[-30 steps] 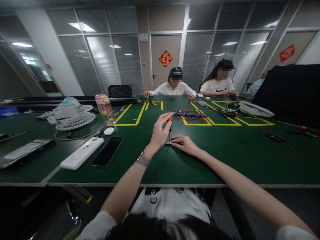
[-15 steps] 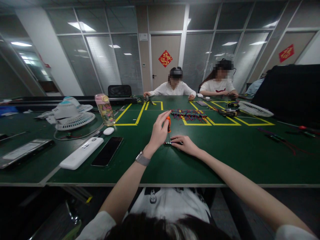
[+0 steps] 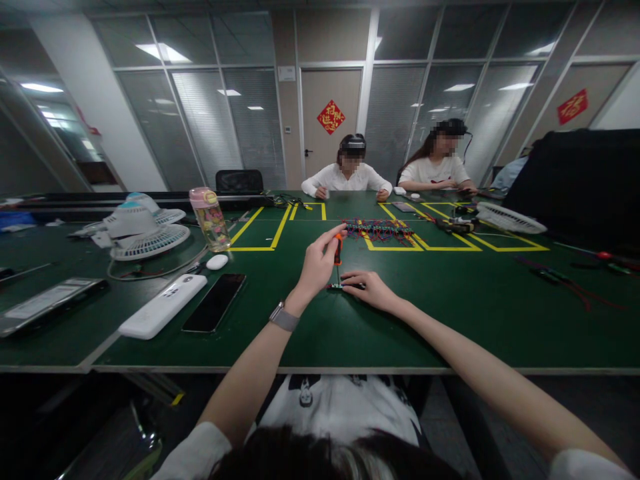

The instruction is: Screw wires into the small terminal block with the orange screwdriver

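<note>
My left hand (image 3: 323, 259) is closed round the orange-and-black handle of a screwdriver (image 3: 339, 252), which stands upright. Its thin shaft points down and its tip meets a small green circuit board (image 3: 336, 287) lying on the table. My right hand (image 3: 370, 291) rests on the table to the right, its fingertips pressed on the board's right end and covering part of it. Just beyond the hands lies a row of several small circuit boards (image 3: 383, 230) with red and blue wires.
A black phone (image 3: 215, 303), a white power bank (image 3: 164, 307), a white oval case (image 3: 217, 262), a drink bottle (image 3: 210, 220) and white fan parts (image 3: 145, 230) lie leftward on the green table (image 3: 450, 333). Wired boards (image 3: 555, 277) lie right. Two people sit across.
My left hand has shifted very slightly on the screwdriver; my right hand stays in place. Across the table, one person's hand has drawn in from the left toward their body.
</note>
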Demonstrator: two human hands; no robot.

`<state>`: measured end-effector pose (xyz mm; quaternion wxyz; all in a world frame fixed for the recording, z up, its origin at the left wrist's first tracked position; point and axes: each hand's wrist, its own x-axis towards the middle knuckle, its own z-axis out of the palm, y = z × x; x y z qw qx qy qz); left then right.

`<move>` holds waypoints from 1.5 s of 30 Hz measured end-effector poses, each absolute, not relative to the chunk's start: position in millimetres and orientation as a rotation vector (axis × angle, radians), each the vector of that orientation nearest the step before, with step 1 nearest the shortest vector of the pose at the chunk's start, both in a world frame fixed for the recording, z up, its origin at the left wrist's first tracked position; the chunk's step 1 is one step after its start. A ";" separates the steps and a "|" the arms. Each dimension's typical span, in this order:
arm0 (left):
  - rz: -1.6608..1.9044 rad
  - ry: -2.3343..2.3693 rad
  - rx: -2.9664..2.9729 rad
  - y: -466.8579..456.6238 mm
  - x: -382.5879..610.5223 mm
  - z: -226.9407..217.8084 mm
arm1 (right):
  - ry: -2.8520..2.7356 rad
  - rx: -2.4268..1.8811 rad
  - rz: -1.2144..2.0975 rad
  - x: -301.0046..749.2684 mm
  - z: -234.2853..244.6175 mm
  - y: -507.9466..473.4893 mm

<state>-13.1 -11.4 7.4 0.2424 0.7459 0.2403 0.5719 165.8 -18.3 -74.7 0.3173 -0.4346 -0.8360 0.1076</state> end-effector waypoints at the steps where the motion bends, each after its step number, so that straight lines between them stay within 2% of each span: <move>1: 1.526 0.618 2.034 -12.0 -12.5 7.1 | -2.198 -1.145 0.282 165.8 -74.8 -18.2; 9: 1.716 0.817 2.077 -15.3 -12.3 6.8 | -2.192 -1.145 0.291 166.0 -74.1 -18.9; 16: 1.509 0.516 1.985 -13.5 -8.1 2.2 | -2.190 -1.129 0.299 166.6 -75.8 -17.7; 23: 1.710 0.842 2.076 -14.6 -13.2 7.2 | -2.194 -1.146 0.290 166.1 -74.7 -18.6; 30: 1.546 0.561 1.947 -13.1 -8.7 4.9 | -2.186 -1.145 0.298 166.1 -74.8 -18.8; 37: 1.788 0.946 2.063 -14.5 -13.0 6.4 | -2.184 -1.149 0.292 166.0 -75.1 -18.7; 45: 1.612 0.663 2.011 -14.6 -11.0 5.7 | -2.198 -1.148 0.290 165.7 -74.4 -19.0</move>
